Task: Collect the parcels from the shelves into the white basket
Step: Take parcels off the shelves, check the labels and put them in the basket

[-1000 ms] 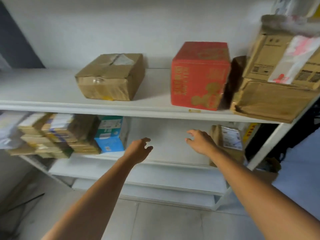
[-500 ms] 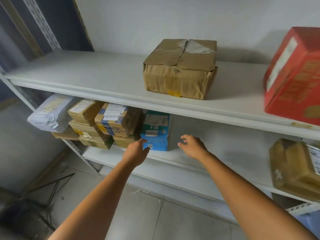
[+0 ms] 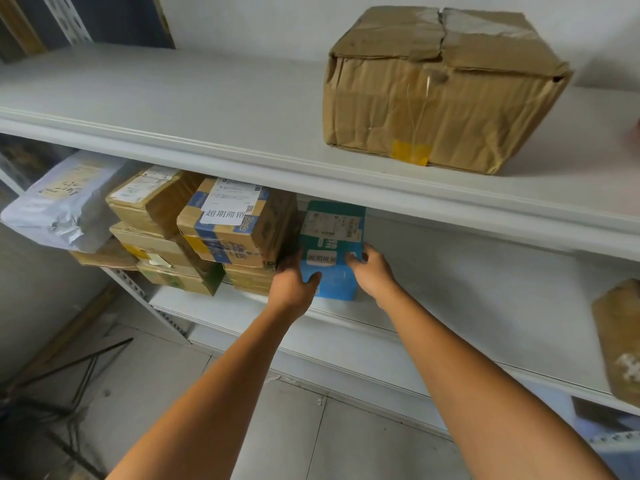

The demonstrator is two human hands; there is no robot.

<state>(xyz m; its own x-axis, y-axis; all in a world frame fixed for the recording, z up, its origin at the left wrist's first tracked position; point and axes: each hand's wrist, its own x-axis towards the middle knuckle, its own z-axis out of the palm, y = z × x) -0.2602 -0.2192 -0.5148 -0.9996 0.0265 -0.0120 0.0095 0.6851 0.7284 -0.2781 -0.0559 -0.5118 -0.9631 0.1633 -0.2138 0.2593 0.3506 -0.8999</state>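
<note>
A teal and blue box parcel [image 3: 330,237] with white labels stands upright on the middle shelf [image 3: 450,292]. My left hand [image 3: 294,282] grips its left side, thumb on the front and fingers slipped between it and the neighbouring cartons. My right hand [image 3: 372,271] holds its right edge, fingers curled round the corner. A stack of brown taped cartons [image 3: 221,233] sits just left of the box. A large crumpled brown carton [image 3: 436,91] rests on the upper shelf [image 3: 207,109]. The white basket is not in view.
A white plastic mailer bag [image 3: 59,202] lies at the far left of the middle shelf. Another brown parcel [image 3: 620,334] shows at the right edge. A lower shelf board [image 3: 339,358] and grey tiled floor [image 3: 311,438] lie below, with black metal rods [image 3: 69,368] at left.
The view swung left and closer to the shelves. Both hands reached forward from open air and now clasp the teal and blue box from either side.
</note>
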